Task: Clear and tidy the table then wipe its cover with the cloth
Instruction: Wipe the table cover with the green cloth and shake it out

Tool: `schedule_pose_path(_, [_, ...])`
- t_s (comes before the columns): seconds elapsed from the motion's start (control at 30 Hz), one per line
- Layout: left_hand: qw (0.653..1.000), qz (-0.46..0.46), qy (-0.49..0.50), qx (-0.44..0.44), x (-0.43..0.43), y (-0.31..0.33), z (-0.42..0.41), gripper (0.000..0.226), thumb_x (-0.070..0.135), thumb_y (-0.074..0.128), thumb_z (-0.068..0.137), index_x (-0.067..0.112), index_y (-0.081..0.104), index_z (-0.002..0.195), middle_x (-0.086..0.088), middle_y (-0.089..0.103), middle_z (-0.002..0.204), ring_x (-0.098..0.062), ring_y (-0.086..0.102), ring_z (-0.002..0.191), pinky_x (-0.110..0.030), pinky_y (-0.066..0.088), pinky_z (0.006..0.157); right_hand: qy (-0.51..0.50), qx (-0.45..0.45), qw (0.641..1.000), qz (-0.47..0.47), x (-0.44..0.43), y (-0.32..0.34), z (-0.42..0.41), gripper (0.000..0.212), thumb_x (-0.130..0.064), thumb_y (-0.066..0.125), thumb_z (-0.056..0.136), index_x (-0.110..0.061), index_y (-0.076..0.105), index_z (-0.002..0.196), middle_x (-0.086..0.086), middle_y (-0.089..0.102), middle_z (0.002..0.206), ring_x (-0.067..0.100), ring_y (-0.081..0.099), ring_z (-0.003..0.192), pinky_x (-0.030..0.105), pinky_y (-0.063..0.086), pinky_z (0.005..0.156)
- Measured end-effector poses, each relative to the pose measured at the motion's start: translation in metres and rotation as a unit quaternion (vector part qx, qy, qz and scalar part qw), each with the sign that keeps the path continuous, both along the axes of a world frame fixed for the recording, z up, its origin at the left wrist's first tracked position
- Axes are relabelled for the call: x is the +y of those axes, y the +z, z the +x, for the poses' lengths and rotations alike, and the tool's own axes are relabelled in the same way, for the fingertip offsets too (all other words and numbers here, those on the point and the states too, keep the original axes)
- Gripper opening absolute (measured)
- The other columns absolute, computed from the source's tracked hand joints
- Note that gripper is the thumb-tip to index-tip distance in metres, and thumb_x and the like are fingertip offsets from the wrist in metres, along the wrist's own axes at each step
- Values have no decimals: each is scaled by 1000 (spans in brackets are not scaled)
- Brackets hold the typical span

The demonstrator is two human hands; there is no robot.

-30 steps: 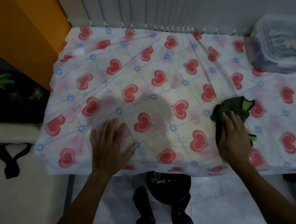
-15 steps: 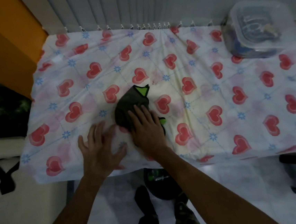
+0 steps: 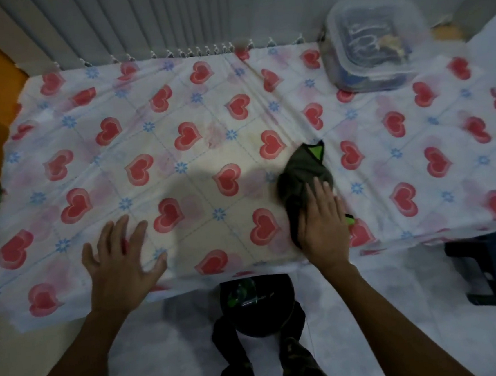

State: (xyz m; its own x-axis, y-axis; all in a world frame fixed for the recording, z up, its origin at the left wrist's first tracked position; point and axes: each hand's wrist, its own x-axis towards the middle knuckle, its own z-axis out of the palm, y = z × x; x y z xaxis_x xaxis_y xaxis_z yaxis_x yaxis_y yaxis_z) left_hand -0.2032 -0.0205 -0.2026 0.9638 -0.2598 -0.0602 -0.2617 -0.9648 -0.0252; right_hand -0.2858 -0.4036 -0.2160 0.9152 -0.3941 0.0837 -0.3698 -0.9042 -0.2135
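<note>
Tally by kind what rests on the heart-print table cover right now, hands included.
Hands: 2, left hand and right hand
Cloths: 1, dark cloth
Lidded plastic containers: 1, plastic container
Total: 4

You will find no readable text, label, brand or number anywhere; the cover (image 3: 205, 137) carries hearts only.

Both bare forearms reach forward, the left hand (image 3: 120, 260) lying flat, palm down, fingers spread wide, while the right hand (image 3: 323, 223) presses down flat, fingers straight and held close together, well apart from it.
</note>
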Motion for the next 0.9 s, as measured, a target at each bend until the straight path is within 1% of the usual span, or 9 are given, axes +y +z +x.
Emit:
schedule_pose_path(0.13, [1000,9,3,25,-5,6,2,86,72,39,77,23,42,147,-13,28,160,-39,24,147,-68,22,109,-36,-3,999,33,-16,8,-8,52,-28,34,104,-7,38,151,14,35,159,29,28,150,50,29,119])
schedule_pose_path(0.23, [1000,7,-11,10,-23,18,2,85,69,43,78,22,40,148,-13,29,160,-38,24,148,-66,20,111,-22,-57,994,89,2,28,7,48,-29,35,107,-8,41,149,11,36,159,28,29,150,49,31,118])
schedule_pose_path(0.4, [996,-49,-67,-21,-103,29,1,77,60,45,85,13,43,147,-16,41,150,-36,38,138,-61,28,109,129,-111,976,136,86,57,52,53,-28,36,101,-6,44,148,13,39,157,29,29,149,44,20,123])
schedule_pose_path(0.47, [996,-42,-83,6,-126,17,0,81,61,45,85,10,41,148,-18,43,150,-36,40,138,-61,30,108,198,-89,966,139,112,46,72,52,-34,32,104,-6,51,143,14,43,154,30,33,147,48,23,122])
schedule_pose_path(0.53, [996,-37,-77,22,-135,2,-4,92,67,54,75,7,42,144,-21,45,148,-37,41,137,-63,31,109,257,-47,956,133,120,26,87,55,-38,29,103,-6,54,141,15,45,153,31,36,146,51,28,119])
schedule_pose_path(0.63, [998,-40,-57,-7,-136,-7,-9,98,80,50,73,7,52,139,-16,47,148,-34,42,139,-59,28,111,295,-20,950,105,103,1,93,56,-36,30,100,-8,52,143,12,43,155,27,35,147,46,26,121])
schedule_pose_path(0.7, [997,-52,-48,-12,-137,-6,-9,105,87,45,74,10,46,145,-11,42,154,-30,37,144,-57,25,111,282,-23,954,96,87,-4,91,56,-31,33,98,-5,49,145,13,39,157,27,31,149,44,23,123])
schedule_pose_path(0.83, [997,-55,-39,24,-139,-3,-9,112,92,41,72,14,36,152,-7,29,161,-27,26,149,-59,21,113,189,-26,978,84,51,-1,80,55,-22,41,101,-5,36,152,15,31,161,28,23,152,45,21,124])
schedule_pose_path(0.9, [997,-51,-34,36,-140,-2,-9,112,92,38,72,15,35,153,-7,29,162,-28,25,149,-61,19,114,148,-31,986,76,27,0,72,52,-21,42,102,-6,39,151,14,34,160,28,25,151,46,24,122])
